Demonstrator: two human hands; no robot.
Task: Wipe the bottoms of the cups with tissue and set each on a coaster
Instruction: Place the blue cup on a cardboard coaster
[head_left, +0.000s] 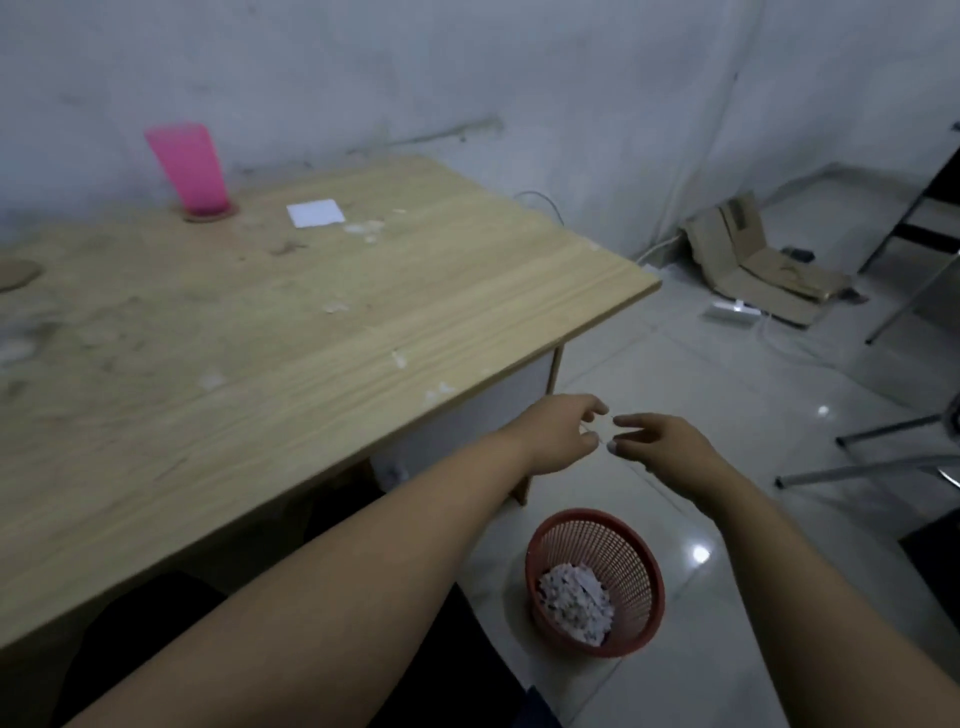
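- Reaching out past the table's right edge, both forearms extend over the floor, above and beyond the red basket (597, 582).
- Left hand (558, 434): fingers loosely curled, tips pointing at the other hand. There may be a small pale scrap between the two hands, but it's too blurred, so I cannot tell whether it pinches anything.
- Right hand (657, 441): fingers relaxed and slightly spread, tips almost meeting the left hand's. Same doubt on the grip.
- Cups: one, a pink cup (189, 169), upright on a round coaster (210, 214) at the table's far left, near the wall.
- Coasters: two visible; the second coaster (15, 273) lies bare at the left frame edge, partly cut off.
- Tissue: one white square tissue (316, 213) flat on the table (363, 322), just right of the cup, not touching it. Several small white bits are scattered on the wood.
- Basket: one, standing on the floor tiles, with a wad of crumpled white paper (574, 605) inside.
- Flattened cardboard (753, 260) lies by the far wall.
- No readable writing or labels anywhere.
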